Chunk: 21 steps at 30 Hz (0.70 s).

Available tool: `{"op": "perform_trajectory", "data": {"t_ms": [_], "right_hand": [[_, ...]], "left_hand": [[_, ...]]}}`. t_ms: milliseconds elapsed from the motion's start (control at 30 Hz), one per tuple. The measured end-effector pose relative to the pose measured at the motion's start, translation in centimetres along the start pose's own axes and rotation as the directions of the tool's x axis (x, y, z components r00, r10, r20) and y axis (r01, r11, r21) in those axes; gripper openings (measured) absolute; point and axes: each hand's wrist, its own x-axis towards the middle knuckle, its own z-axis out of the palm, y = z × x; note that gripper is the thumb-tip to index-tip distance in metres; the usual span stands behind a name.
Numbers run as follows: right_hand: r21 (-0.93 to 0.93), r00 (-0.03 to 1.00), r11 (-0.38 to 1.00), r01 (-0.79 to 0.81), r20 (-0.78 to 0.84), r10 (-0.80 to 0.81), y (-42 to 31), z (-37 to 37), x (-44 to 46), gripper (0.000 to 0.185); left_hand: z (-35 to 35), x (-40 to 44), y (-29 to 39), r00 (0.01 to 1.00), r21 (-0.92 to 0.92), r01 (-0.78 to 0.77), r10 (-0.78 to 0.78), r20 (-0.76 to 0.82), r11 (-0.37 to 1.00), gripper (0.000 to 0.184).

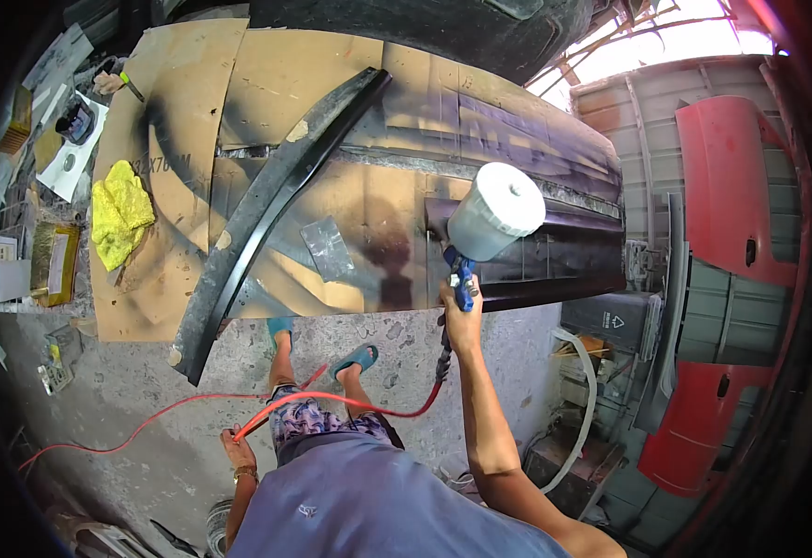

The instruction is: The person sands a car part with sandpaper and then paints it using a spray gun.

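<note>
Right grip point(463, 322) clasping spray gun point(463, 277) near black panel point(555, 253); left grip point(238, 451) round red hose point(332, 397).

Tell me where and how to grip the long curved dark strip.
Take the strip by its near end, coming from the near side: that end overhangs the cardboard, so fingers could likely curl underneath. I'd keep off the glossy right flank; it might be wet.

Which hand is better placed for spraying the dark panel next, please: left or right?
The right, I would judge. The right hand already holds the spray gun near the dark panel. The left hand is farther away, low beside the body, holding the red hose.
</note>
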Motion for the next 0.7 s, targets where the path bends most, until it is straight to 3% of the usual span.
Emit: {"op": "perform_trajectory", "data": {"t_ms": [100,167,233,367,467,533,700], "right_hand": [[-0.022,0.994,0.995,0.100,-0.040,-0.100,-1.2,0.9,1.3,0.016],[0.010,0.999,1.000,-0.021,-0.045,0.021,-3.1,1.0,0.8,0.018],[-0.051,0.999,0.998,-0.026,-0.044,0.024,-1.0,-0.2,0.3,0.019],[0.009,0.969,0.969,-0.246,-0.002,0.246,-0.6,-3.3,-3.5,0.018],[0.063,0.960,0.958,-0.281,0.017,0.281,-1.3,-5.5,-4.9,0.020],[0.113,0.940,0.935,-0.336,0.097,0.326,-1.9,-6.6,-4.7,0.020],[0.234,0.973,0.948,-0.215,0.134,0.187,-2.1,-7.9,-2.4,0.014]], "left_hand": [[0.1,0.8,-0.3,1.000,-0.006,0.022,-0.022,-0.015,1.000,0.032],[0.2,1.1,-1.0,0.999,-0.010,0.018,-0.019,-0.030,1.000,0.033],[0.1,1.4,-0.7,0.999,-0.019,0.039,-0.039,-0.034,0.999,0.033],[0.1,1.7,0.1,1.000,0.033,-0.017,0.018,-0.016,0.999,0.035],[0.2,1.8,1.4,0.996,0.019,-0.093,0.093,0.005,0.995,0.035],[0.5,1.8,2.4,0.998,0.011,-0.064,0.064,-0.020,0.998,0.036],[1.0,2.0,2.5,0.986,0.071,-0.161,0.164,-0.032,0.984,0.037]]}}
